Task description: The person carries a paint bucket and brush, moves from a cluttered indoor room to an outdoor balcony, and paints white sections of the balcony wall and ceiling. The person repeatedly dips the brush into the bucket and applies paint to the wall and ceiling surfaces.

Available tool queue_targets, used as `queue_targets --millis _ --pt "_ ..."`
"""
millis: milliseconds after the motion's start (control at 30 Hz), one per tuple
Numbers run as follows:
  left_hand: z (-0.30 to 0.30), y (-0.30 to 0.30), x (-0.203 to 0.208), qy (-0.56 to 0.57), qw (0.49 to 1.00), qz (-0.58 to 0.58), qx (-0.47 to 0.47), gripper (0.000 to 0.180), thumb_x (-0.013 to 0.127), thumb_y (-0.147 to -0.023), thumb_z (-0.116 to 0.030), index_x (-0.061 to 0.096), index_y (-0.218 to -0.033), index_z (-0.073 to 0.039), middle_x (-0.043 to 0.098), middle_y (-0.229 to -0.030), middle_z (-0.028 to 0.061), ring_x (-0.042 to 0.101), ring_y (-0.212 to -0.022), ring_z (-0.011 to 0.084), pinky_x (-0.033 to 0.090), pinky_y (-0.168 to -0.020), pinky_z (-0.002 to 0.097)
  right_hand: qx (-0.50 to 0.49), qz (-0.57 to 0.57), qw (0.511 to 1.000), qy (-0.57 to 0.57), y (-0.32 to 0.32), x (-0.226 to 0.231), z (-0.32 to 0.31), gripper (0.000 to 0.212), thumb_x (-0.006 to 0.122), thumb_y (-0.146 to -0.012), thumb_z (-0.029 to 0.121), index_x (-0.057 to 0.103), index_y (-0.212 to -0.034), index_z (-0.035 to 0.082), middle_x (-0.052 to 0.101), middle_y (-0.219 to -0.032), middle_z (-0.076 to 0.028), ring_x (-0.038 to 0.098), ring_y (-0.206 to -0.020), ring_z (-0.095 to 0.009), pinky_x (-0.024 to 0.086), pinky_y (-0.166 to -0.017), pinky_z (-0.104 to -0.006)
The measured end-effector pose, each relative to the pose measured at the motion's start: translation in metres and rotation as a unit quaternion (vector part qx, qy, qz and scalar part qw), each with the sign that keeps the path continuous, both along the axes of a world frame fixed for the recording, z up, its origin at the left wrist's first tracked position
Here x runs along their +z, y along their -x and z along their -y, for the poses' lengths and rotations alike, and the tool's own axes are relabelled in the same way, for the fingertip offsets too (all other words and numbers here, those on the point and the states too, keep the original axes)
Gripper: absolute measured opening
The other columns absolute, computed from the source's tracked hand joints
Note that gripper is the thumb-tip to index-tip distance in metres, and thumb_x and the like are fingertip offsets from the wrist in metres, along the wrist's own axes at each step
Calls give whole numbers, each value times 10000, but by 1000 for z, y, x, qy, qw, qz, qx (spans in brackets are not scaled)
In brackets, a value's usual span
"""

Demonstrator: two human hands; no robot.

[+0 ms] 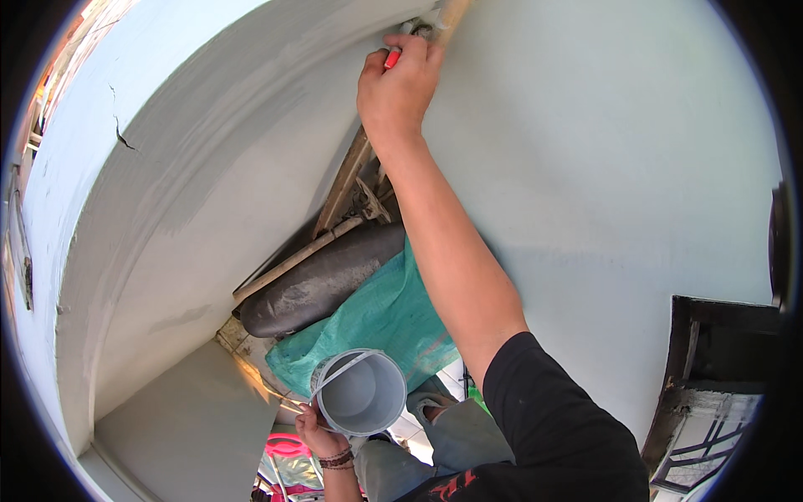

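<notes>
My right hand [396, 92] is raised high, closed around a red-handled tool [392, 58]. Its working end is hidden behind my fingers, up where the pale walls meet, beside a small whitish fitting [416, 28]. Low in front of my body, my left hand [316, 431] grips a grey-white plastic bucket [361, 393] at its near left side. The bucket tilts its mouth up toward me and its inside is coated pale grey. A thin handle crosses its opening. Streaky grey-white patches mark the curved wall [188, 146] at the left.
Beneath my right arm lie a dark rounded cushion-like object [326, 280], wooden boards [341, 180] and a green woven sack [376, 322]. A smooth pale wall [611, 167] rises at the right, with a dark frame [682, 351] low down. A crack [122, 134] runs in the left wall edge.
</notes>
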State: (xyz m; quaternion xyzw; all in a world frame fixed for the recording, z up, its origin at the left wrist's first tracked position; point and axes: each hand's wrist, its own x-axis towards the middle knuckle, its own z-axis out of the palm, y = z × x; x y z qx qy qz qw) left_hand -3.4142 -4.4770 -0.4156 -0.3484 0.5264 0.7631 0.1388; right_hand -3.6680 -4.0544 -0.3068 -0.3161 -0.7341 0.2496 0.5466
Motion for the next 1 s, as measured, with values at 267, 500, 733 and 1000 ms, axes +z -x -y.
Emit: queue_targets --millis 267,500,733,1000 --pt "0 0 4 22 1000 13 -7 301 688 -899 -246 486 -735 -96 683 -875 139 636 -827 200 507 -791 352 65 21 994 86 -30 -3 35 139 598 -808 24 615 -943 -4 547 -982 -168 545 -760 -265 472 -730 -376" --pt "12 -8 0 -1 1000 9 -26 291 685 -900 -255 497 -754 -88 685 -871 142 638 -822 200 512 -778 354 52 -11 996 70 -31 1 32 189 575 -825 -33 564 -1011 2 498 -1036 -172 535 -840 -289 471 -754 -368" --pt "11 -11 9 -2 999 17 -49 304 649 -923 -269 477 -776 -66 674 -922 187 636 -850 229 516 -807 384 142 -65 964 216 -78 -24 61 161 661 -852 72 600 -983 0 612 -947 -71 592 -788 -146 484 -743 -295" --pt "25 -17 7 -15 992 35 -119 289 657 -920 -217 451 -771 -81 642 -880 143 636 -880 247 515 -838 395 60 -255 690 675 -269 -104 130 230 627 -855 -1 556 -1072 -22 625 -1045 -119 647 -964 -240 529 -914 -351"
